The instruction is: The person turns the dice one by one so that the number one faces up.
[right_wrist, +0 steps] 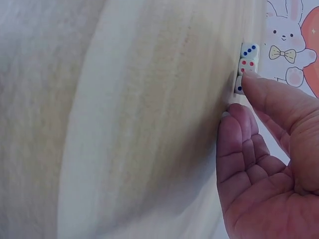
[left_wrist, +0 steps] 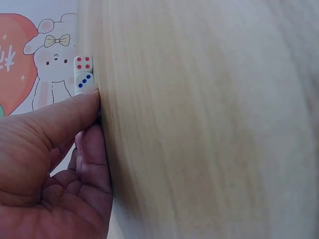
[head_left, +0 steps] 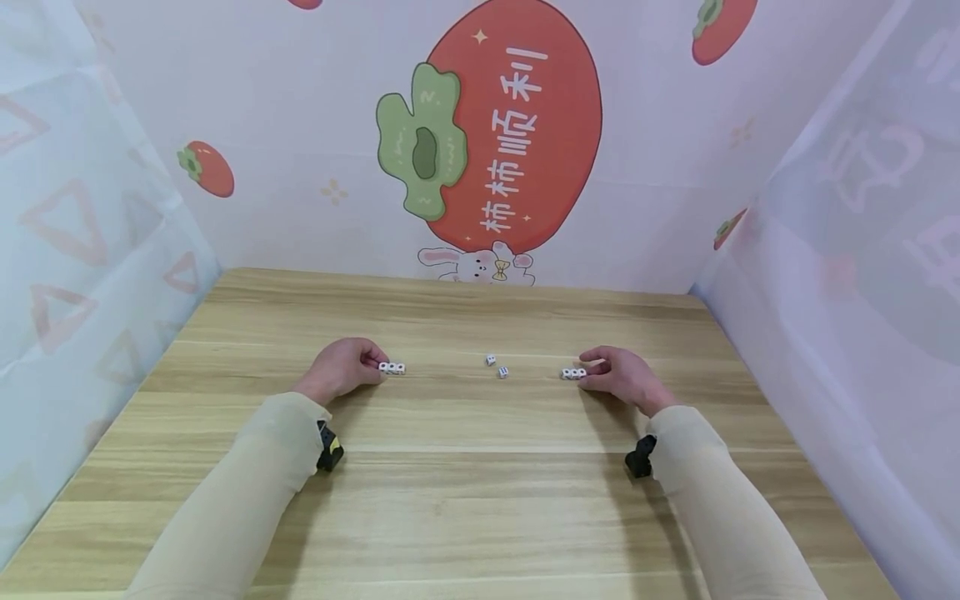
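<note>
Three small white dice (head_left: 392, 367) form a short row on the wooden table, and my left hand (head_left: 341, 371) pinches the row's left end between thumb and fingers. In the left wrist view one die shows red pips and the die (left_wrist: 84, 81) beside it blue ones; the thumb hides the rest. My right hand (head_left: 624, 377) pinches the right end of another row of three dice (head_left: 568, 374). Its thumb (right_wrist: 269, 97) partly covers the end die, while a blue-pipped die (right_wrist: 250, 50) sits at the row's far end.
Between the two rows lie two loose dice, one die (head_left: 491, 360) slightly farther back than the other die (head_left: 503, 372). The wooden table (head_left: 450, 508) ends at a printed backdrop (head_left: 300, 100), with pale cloth walls on both sides.
</note>
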Action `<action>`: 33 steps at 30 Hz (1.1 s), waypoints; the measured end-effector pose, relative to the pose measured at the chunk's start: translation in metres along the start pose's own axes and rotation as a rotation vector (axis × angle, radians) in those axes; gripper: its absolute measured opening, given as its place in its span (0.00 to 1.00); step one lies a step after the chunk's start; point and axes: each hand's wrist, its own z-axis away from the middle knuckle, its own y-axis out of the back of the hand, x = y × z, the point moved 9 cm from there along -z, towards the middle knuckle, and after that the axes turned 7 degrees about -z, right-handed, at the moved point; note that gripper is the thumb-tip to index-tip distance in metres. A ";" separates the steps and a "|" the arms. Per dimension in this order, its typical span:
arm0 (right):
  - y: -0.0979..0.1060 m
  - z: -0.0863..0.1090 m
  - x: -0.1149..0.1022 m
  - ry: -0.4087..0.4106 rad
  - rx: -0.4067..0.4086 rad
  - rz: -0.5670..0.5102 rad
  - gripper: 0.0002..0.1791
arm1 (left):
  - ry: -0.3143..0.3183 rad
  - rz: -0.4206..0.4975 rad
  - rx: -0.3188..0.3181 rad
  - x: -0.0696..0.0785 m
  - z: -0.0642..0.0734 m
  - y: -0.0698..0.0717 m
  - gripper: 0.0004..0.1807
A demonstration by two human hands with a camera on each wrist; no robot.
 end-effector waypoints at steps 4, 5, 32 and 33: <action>0.005 0.003 -0.002 -0.004 0.016 -0.003 0.29 | -0.004 0.000 -0.003 0.001 0.000 0.000 0.08; 0.006 0.003 -0.003 0.000 0.024 -0.001 0.29 | -0.004 0.000 -0.003 0.001 -0.001 0.000 0.08; -0.035 -0.008 -0.081 0.175 0.020 0.140 0.19 | -0.002 0.012 0.002 -0.002 -0.001 -0.001 0.08; -0.038 -0.009 -0.083 0.180 0.016 0.144 0.18 | -0.002 0.011 0.003 -0.002 -0.001 -0.001 0.08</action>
